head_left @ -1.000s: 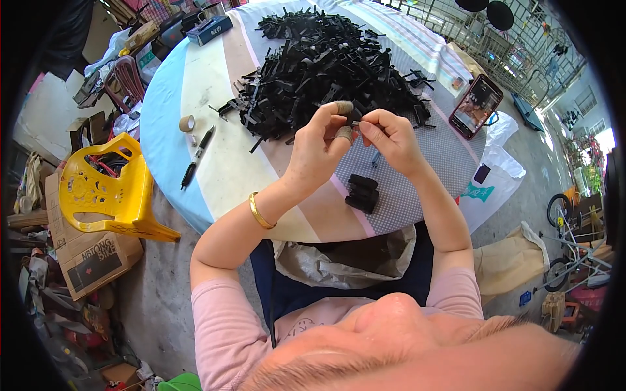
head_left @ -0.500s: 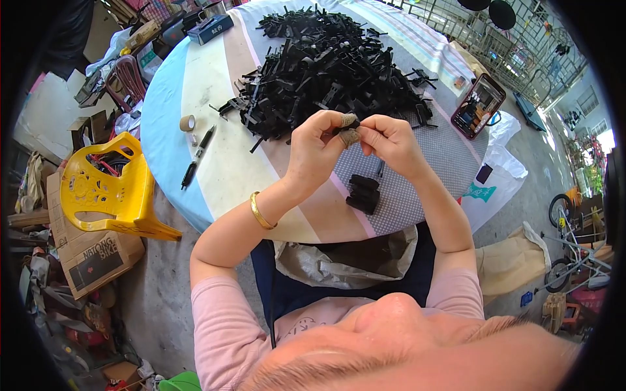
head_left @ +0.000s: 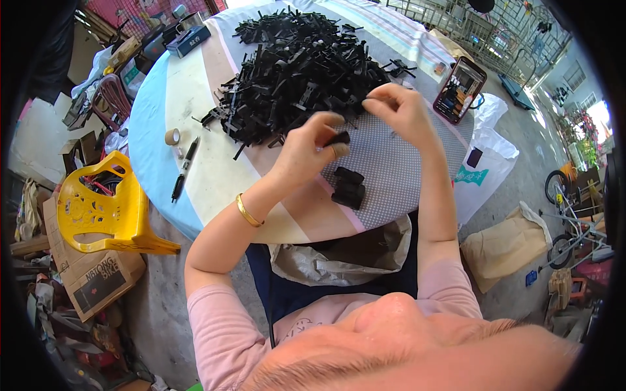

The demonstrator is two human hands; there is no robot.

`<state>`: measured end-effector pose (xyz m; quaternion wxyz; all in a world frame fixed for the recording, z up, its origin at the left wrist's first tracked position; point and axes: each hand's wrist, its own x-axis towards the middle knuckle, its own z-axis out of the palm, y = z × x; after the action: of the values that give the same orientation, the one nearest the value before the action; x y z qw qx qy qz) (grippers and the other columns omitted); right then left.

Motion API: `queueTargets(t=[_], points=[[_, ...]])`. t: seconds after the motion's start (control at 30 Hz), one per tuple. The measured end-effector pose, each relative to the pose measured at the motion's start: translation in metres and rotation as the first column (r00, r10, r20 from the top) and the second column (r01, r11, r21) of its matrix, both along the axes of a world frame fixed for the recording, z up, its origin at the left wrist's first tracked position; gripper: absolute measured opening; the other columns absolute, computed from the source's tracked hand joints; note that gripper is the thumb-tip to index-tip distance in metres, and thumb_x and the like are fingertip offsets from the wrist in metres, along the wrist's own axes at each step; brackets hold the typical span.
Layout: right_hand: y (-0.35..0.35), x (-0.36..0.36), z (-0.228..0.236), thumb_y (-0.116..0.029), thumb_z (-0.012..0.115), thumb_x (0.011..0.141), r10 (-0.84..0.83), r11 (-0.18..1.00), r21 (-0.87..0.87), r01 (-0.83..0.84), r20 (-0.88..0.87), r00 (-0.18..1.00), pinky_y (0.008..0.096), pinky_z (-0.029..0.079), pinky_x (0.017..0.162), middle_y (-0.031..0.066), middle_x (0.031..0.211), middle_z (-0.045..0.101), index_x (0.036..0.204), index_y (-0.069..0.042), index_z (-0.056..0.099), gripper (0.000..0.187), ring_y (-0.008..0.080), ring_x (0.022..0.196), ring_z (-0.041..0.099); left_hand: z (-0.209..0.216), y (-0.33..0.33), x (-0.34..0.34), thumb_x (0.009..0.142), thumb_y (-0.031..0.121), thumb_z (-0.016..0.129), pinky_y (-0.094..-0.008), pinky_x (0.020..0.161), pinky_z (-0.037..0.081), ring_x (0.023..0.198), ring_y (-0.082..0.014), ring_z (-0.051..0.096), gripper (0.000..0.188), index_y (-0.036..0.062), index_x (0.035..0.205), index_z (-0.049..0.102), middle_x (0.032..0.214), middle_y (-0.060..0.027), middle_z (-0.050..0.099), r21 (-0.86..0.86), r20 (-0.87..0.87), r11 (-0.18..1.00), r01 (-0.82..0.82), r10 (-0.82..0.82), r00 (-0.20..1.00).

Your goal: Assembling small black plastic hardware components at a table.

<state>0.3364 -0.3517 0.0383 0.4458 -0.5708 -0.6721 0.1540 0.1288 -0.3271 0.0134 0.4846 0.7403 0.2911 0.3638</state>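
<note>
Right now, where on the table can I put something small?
There's bare tablecloth between the pen and the left forearm, and between the few separate black pieces and the right forearm. It's crowded at the far middle, where the black pile spreads.

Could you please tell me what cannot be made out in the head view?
Head view, black piece in the left hand: partly hidden by fingers.
Head view, right hand: blur and curled fingers leave any small held piece unclear.
Head view, black pile: its outer layer hides what lies inside.
</note>
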Motion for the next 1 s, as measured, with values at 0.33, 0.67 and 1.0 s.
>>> queueTargets(t=[0.33,0.67,1.0], points=[[0.01,0.041,-0.028,-0.01,0.055,0.069,-0.127,0.936,-0.192,0.296,0.6,0.79,0.0364,0.048,0.077,0.012,0.09,0.064,0.089,-0.008,0.066,0.022,0.0281,0.085,0.061,-0.009,0.0,0.0,0.077,0.016,0.063,-0.0283,0.061,0.045,0.064,-0.0168,0.057,0.021,0.0003,0.091,0.062,0.073,-0.0101,0.062,0.091,-0.247,0.935,0.342,-0.311,0.918],[0.021,0.024,-0.023,-0.021,0.06,0.07,-0.182,0.839,-0.309,0.447,0.615,0.767,0.0374,0.049,0.073,0.0148,0.083,0.064,0.081,-0.008,0.067,0.019,0.0283,0.081,0.062,0.004,-0.006,0.0,0.08,0.008,0.06,-0.0241,0.071,0.046,0.078,-0.0102,0.058,0.019,-0.0032,0.096,0.06,0.083,-0.0071,0.064,-0.067,-0.265,0.969,0.237,-0.246,0.932],[0.025,0.031,-0.03,-0.021,0.059,0.074,-0.426,0.905,0.139,0.403,0.328,0.843,0.037,0.048,0.06,0.0152,0.07,0.062,0.081,-0.006,0.066,0.018,0.0297,0.065,0.062,0.003,-0.005,-0.003,0.08,0.007,0.061,-0.024,0.072,0.046,0.08,-0.0102,0.058,0.018,-0.004,0.095,0.06,0.084,-0.0063,0.063,-0.015,-0.212,0.977,0.213,-0.211,0.954]])
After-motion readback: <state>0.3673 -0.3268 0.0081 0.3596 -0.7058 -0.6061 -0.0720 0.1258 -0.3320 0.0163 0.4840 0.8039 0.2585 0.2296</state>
